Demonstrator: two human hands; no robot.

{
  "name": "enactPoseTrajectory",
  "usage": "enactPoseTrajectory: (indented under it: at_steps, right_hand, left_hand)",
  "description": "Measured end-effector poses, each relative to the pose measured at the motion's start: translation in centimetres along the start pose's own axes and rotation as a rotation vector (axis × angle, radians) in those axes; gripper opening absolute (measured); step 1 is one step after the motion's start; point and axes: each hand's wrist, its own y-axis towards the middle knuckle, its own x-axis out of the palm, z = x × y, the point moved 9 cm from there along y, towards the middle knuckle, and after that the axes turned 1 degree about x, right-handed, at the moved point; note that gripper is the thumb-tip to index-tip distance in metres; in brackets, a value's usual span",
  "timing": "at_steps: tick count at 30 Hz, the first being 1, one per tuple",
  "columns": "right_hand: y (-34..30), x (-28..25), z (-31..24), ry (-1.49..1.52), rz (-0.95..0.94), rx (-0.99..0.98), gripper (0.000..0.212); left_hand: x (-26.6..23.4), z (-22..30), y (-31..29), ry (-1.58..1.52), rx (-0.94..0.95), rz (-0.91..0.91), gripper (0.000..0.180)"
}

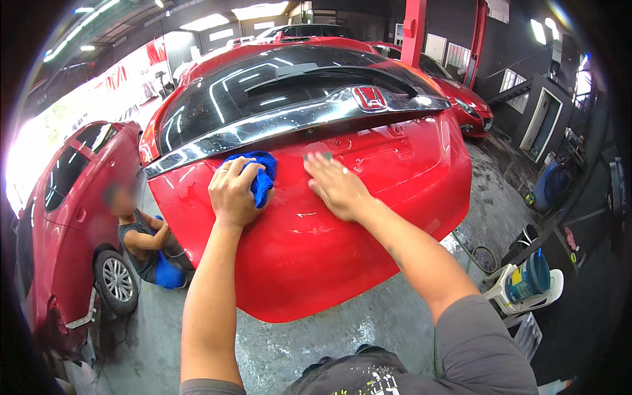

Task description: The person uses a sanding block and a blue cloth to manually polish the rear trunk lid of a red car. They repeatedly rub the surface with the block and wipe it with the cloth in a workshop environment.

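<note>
While the left hand clutches a blue cloth, the right hand lies flat on a red tailgate

Tailgate: directly before the person, below a chrome trim strip. Left fingers: curled around the bunched cloth, seemingly against the panel's upper left. Right fingers: straight, nearly together, laid over a small grey-green pad near the upper middle. Apparent step: rubbing the paint surface. Advisable handling: pad flat, pressure light and even across all fingers, strokes short and overlapping, residue wiped off with a clean fold.
</note>
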Motion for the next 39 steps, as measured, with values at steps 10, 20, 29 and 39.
enactPoseTrajectory:
  at_steps: [10, 20, 29, 39]
  right_hand:
    - [-4.5, 1.2, -2.9, -0.114, -0.073, -0.008, 0.059]
    - [-8.3, 1.0, -6.3, 0.060, -0.332, -0.090, 0.064]
    - [4.0, 1.5, -6.8, 0.023, -0.133, -0.024, 0.061]
    - [-12.8, -5.8, -2.2, 0.175, -0.381, 0.301, 0.048]
  left_hand:
    - [-1.0, -1.2, -1.1, 0.029, -0.049, -0.014, 0.047]
    - [-0.4, -1.6, -1.4, 0.052, 0.015, 0.046, 0.029]
    - [-0.2, -1.2, -0.6, 0.013, 0.007, 0.053, 0.040]
    - [2.5, 0.1, -1.3, 0.220, -0.202, -0.147, 0.078]
